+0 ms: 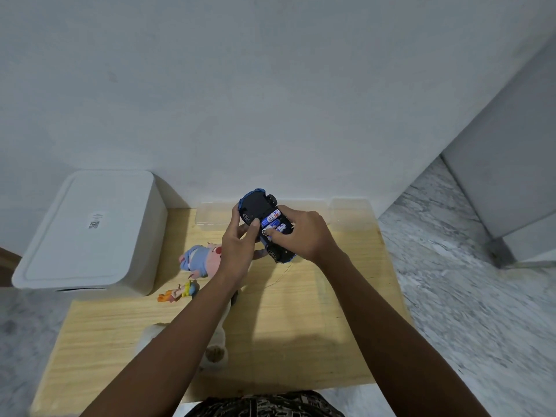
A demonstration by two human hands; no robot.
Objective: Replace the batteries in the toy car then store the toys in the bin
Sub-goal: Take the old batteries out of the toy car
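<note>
Home room: marble floor (pixel 451 281), low wooden table (pixel 316 311), plush toys (pixel 200 260).

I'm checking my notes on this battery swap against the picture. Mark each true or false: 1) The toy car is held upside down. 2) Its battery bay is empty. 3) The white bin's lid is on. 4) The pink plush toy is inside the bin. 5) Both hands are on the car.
1) True: the toy car shows its underside.
2) False: batteries sit in the bay.
3) True: the white bin is closed.
4) False: the pink plush toy lies on the wooden table.
5) True: left hand and right hand hold it.
</note>
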